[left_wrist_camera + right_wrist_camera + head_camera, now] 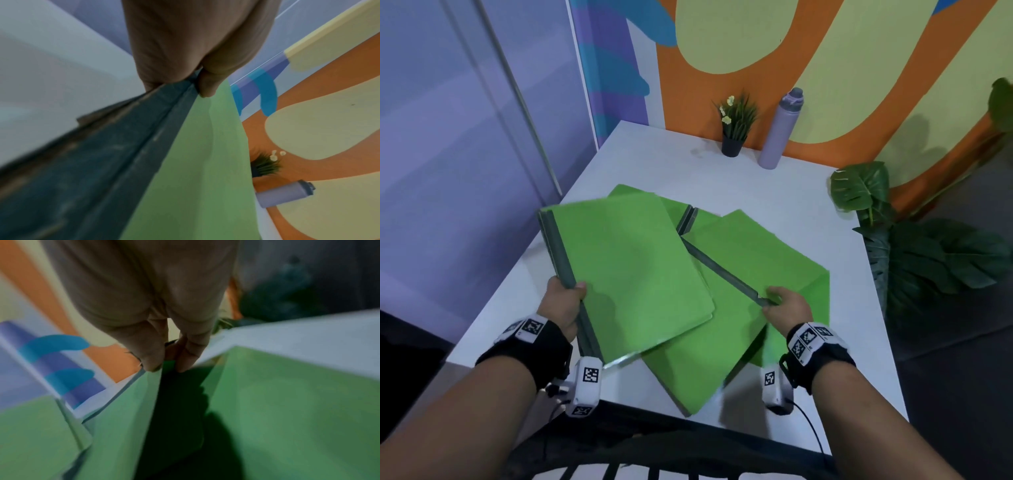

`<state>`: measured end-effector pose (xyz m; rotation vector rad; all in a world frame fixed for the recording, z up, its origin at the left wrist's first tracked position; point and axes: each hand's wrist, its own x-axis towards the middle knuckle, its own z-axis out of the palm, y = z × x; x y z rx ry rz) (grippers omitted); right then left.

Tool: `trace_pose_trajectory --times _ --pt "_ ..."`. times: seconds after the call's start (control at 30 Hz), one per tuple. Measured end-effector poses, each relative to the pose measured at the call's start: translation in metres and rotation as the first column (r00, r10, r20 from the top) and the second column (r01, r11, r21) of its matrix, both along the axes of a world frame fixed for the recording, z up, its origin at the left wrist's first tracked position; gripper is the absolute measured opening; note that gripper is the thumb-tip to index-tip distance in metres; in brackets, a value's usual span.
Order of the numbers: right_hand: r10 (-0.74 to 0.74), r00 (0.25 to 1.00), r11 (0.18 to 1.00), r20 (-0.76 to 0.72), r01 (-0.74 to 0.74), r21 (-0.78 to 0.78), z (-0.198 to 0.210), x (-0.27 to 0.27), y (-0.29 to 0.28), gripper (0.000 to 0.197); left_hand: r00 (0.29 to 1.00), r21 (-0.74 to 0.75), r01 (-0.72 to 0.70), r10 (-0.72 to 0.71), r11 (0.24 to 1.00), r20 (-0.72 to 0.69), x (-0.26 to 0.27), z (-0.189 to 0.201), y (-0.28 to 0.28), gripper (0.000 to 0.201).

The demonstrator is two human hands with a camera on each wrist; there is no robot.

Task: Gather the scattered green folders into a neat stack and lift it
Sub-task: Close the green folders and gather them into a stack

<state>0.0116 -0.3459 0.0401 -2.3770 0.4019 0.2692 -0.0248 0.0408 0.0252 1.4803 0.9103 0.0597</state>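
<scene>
Several green folders with dark grey spines lie overlapping on the white table (756, 185). My left hand (566, 298) grips the spine edge of a small pile of folders (633, 270) raised off the table at the left; the left wrist view shows my thumb and fingers pinching that dark spine (168, 104). My right hand (780, 303) pinches the near end of the grey spine of another folder (763, 253) at the right, its edge (156, 386) lifted a little. A further folder (698, 359) lies flat beneath both, and another one (674, 205) peeks out behind.
A small potted plant (734, 126) and a lilac water bottle (780, 130) stand at the table's far edge against the painted wall. Large leafy plants (914, 246) stand off the table's right side. A dark chair back (654, 455) is at the near edge.
</scene>
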Motion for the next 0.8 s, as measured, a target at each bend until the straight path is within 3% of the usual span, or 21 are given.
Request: trace_pose_trajectory --times 0.07,0.13,0.3,0.4,0.47,0.53,0.63,0.73,0.8 --pt "-0.001 0.99 0.996 0.139 0.012 -0.083 0.011 0.008 0.0 0.029 0.996 0.043 -0.021 0.018 0.999 0.088 0.006 0.018 0.005 0.016" --pt "-0.073 0.971 0.992 0.227 0.095 -0.084 0.018 0.016 -0.005 0.024 0.987 0.083 -0.043 0.03 0.996 0.158 0.01 0.035 0.008 0.016" --pt "-0.226 0.939 0.967 0.258 0.184 0.179 0.048 0.031 -0.005 0.029 0.984 0.21 -0.106 0.071 0.972 0.166 0.003 0.058 0.014 0.015" --pt "-0.266 0.908 0.951 0.324 0.192 0.243 0.065 0.036 0.002 0.03 0.982 0.241 -0.149 0.116 0.959 0.147 -0.003 0.064 0.015 0.02" --pt "-0.259 0.862 0.962 0.435 0.19 0.195 0.079 0.037 0.008 0.029 0.976 0.254 -0.19 0.155 0.948 0.15 -0.003 0.07 0.015 0.021" --pt "-0.127 0.795 0.986 0.593 0.166 -0.012 0.092 0.036 0.013 0.026 0.975 0.251 -0.202 0.169 0.947 0.147 -0.003 0.075 0.017 0.024" --pt "0.047 0.71 0.918 0.702 0.246 -0.311 0.106 0.035 0.015 0.024 0.987 0.255 -0.143 0.121 0.956 0.103 -0.005 0.081 0.018 0.033" --pt "-0.006 0.67 0.944 0.742 0.249 -0.217 0.117 0.034 0.015 0.032 0.996 0.25 -0.082 0.068 0.965 0.065 -0.009 0.08 0.011 0.035" --pt "-0.077 0.697 0.973 0.713 0.207 -0.097 0.128 0.034 0.017 0.032 0.997 0.23 -0.063 0.051 0.971 0.06 -0.011 0.077 0.001 0.034"
